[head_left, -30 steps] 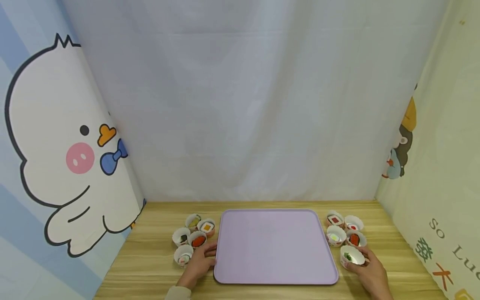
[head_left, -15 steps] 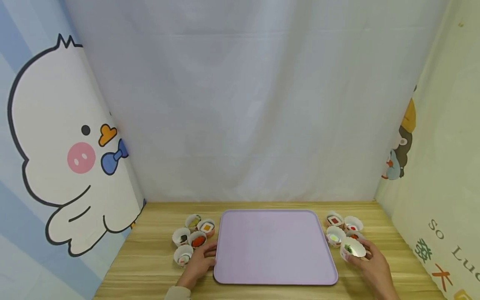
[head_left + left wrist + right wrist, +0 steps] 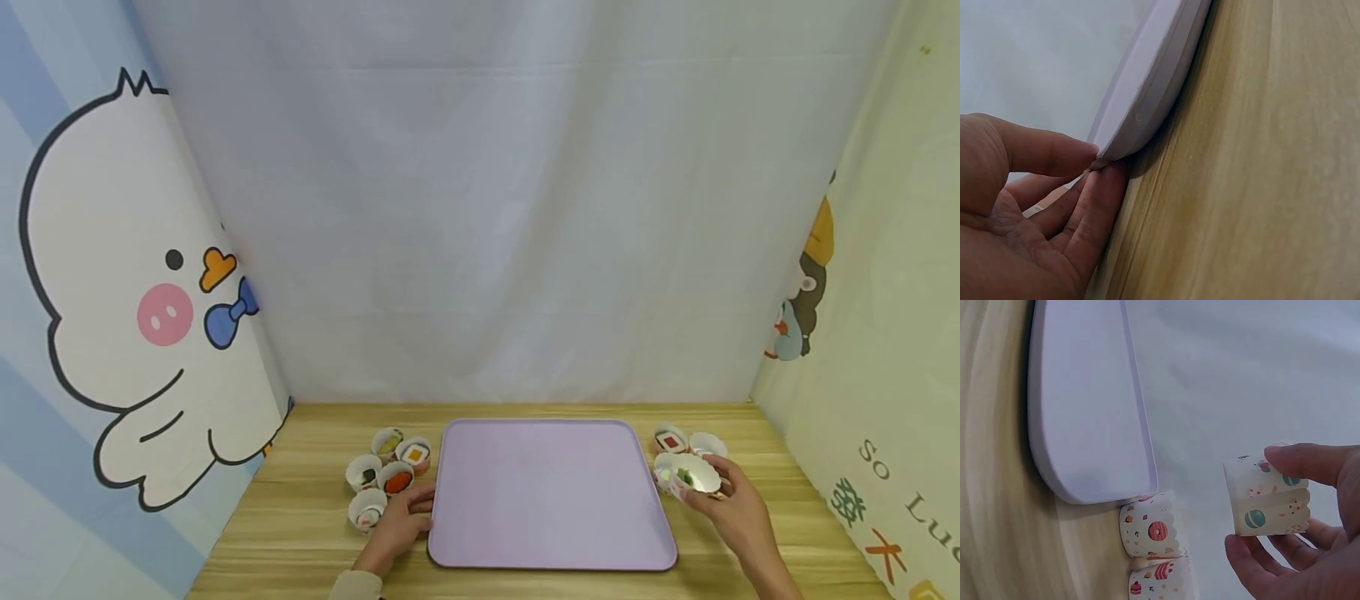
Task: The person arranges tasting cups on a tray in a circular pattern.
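Note:
My right hand (image 3: pixel 741 510) grips a paper baking cup (image 3: pixel 1260 497) between thumb and fingers, raised above the table. The white cup has printed macarons outside and a small green-and-white piece inside. In the head view it overlaps the other right-side cups. My left hand (image 3: pixel 400 527) is at the left edge of the lavender tray (image 3: pixel 555 493). In the left wrist view, its thumb and fingers (image 3: pixel 1100 197) pinch the tray's rim at a corner. The tray lies flat on the wooden table.
Several baking cups (image 3: pixel 367 510) with small sushi-like pieces stand left of the tray, close to my left hand. Other cups (image 3: pixel 671 439) cluster by its right edge. A white cloth (image 3: pixel 480 208) hangs behind the wooden table (image 3: pixel 285 517).
My right hand has lifted the baking cup off the table and carried it up and slightly left, over the neighbouring cups. The left hand and tray stay in place.

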Demonstrator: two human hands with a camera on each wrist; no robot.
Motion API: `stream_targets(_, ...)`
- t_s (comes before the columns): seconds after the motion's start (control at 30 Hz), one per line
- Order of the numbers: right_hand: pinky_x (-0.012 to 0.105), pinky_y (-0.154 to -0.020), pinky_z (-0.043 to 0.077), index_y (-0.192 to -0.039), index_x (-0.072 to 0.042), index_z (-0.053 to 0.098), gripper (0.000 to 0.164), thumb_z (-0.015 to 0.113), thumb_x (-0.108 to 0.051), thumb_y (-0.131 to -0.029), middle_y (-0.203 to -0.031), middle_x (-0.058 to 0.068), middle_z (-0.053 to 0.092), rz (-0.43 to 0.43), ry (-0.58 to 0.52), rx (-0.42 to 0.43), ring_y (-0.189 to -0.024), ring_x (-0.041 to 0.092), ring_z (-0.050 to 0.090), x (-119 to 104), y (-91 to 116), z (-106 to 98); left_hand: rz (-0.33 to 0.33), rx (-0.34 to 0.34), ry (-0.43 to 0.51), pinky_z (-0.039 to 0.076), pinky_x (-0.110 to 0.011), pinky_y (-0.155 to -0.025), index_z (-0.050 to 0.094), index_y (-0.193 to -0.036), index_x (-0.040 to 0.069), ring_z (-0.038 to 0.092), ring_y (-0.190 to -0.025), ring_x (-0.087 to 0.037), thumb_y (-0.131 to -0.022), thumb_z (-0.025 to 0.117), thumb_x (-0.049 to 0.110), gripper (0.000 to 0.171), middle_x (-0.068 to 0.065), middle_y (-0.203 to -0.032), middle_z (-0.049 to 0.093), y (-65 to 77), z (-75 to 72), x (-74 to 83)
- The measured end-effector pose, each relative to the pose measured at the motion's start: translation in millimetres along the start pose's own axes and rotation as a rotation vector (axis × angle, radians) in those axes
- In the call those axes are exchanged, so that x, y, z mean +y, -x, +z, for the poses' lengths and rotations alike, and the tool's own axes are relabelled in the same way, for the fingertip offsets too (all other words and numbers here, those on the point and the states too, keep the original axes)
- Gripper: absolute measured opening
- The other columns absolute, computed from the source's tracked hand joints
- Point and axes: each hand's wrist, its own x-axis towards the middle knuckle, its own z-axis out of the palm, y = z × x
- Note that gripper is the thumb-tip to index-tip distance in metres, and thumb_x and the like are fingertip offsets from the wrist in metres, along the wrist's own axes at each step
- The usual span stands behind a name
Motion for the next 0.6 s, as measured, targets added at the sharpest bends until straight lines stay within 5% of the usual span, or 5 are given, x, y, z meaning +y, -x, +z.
stream_targets(0.33,0.022,-0.066,0.054,-0.144,-0.003,0.039,0.076,0.079,-0.017,-0.081,-0.128,0.028,0.055,-0.081,-0.068,0.011,-0.083,-0.002,0.056,-22,-12,5,-0.028,-0.021,0.037,0.058,-0.036,-0.074,0.048,-0.138,-0.011,0.064,-0.107,-0.028,-0.074,0.058,-0.015,0.064,-0.029,-0.124,0.062,-1.7,2.2,0.4)
stream_targets(0.6,0.025,-0.069,0.053,-0.145,-0.005,0.039,0.074,0.077,-0.018,-0.083,-0.131,0.023,0.053,-0.108,-0.091,-0.029,-0.089,0.003,0.056,-33,-25,20,-0.029,-0.003,0.029,0.058,-0.035,-0.074,0.049,-0.136,-0.011,0.064,-0.107,-0.029,-0.073,0.058,-0.016,0.064,-0.029,-0.122,0.063,-1.8,0.4,-0.9)
